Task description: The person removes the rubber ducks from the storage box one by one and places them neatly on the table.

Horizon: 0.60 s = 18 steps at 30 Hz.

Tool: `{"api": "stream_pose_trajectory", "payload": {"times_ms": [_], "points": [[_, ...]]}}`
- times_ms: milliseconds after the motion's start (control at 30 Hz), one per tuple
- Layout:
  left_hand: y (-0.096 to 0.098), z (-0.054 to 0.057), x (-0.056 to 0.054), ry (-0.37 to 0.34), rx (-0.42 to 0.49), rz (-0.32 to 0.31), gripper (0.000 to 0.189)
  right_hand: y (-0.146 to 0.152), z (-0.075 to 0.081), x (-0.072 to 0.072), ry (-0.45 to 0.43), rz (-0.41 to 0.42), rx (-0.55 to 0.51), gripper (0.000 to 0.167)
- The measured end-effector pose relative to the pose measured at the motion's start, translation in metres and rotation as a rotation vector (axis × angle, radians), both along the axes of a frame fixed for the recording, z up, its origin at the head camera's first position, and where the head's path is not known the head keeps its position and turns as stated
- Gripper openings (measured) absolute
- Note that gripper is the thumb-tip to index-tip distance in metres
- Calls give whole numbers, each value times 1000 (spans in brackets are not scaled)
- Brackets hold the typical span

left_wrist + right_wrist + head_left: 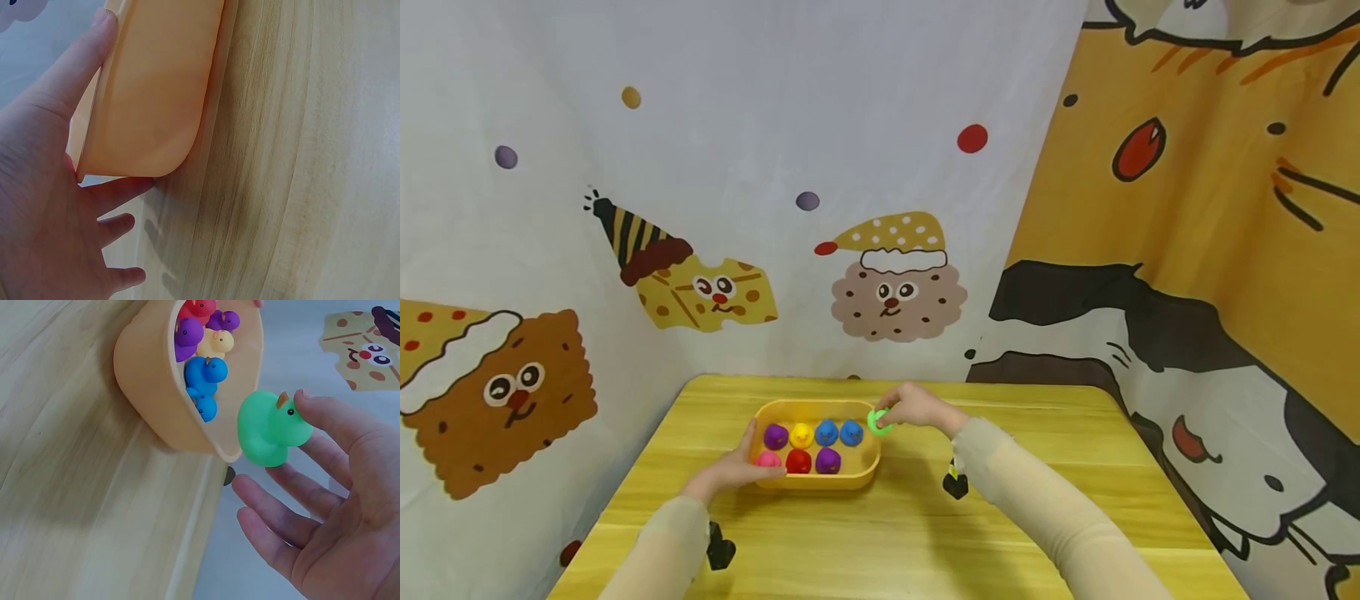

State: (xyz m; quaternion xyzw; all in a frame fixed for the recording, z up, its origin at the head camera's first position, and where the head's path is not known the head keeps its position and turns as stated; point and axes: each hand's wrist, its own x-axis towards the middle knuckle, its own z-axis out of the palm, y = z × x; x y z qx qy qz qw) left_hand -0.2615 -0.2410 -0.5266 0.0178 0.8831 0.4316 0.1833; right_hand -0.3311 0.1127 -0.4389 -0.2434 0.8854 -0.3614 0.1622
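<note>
Right hand: thumb and nearest fingers [278, 509] pinch one green toy duck by the head; remaining fingers slightly bent, apart, off the toy. Item held: green duck [265, 434], beside the right end of the tray, at rim height.

Left hand [47, 187]: fingers straight and spread; thumb along the rim at the near left corner, index finger touching the end, other fingers free.

Tray [827, 482]: yellow-orange plastic, rounded corners, upright. Contents, seven ducks. Far row, left to right: purple duck [776, 436], yellow duck [802, 435], two blue ducks [827, 433]. Near row: pink duck [768, 459], partly behind the thumb; red duck [798, 462]; second purple duck [828, 461].

Sleeves [1060, 517]: pair, cream, long.

Surface [820, 542]: yellowish wood grain, tray standing on it.

Room: printed backdrop [880, 83], whitish, dotted; motifs include cheese [707, 296] in striped party hat, two hatted biscuits [898, 304], orange whiskered animal [1075, 192], black-and-white animal [1217, 433].
</note>
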Motion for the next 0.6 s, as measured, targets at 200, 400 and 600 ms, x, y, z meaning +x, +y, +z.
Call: {"api": "stream_pose_trajectory", "payload": {"times_ms": [200, 400, 600], "points": [[-5, -14, -9, -13, 1, 20, 127, 6, -3, -1, 33, -19, -5, 28], [0, -1, 0, -7, -11, 4, 125, 14, -13, -5, 67, -43, -13, 26], [-1, -2, -1, 9, -8, 4, 126, 21, -22, -7, 91, -72, -46, 27]]}}
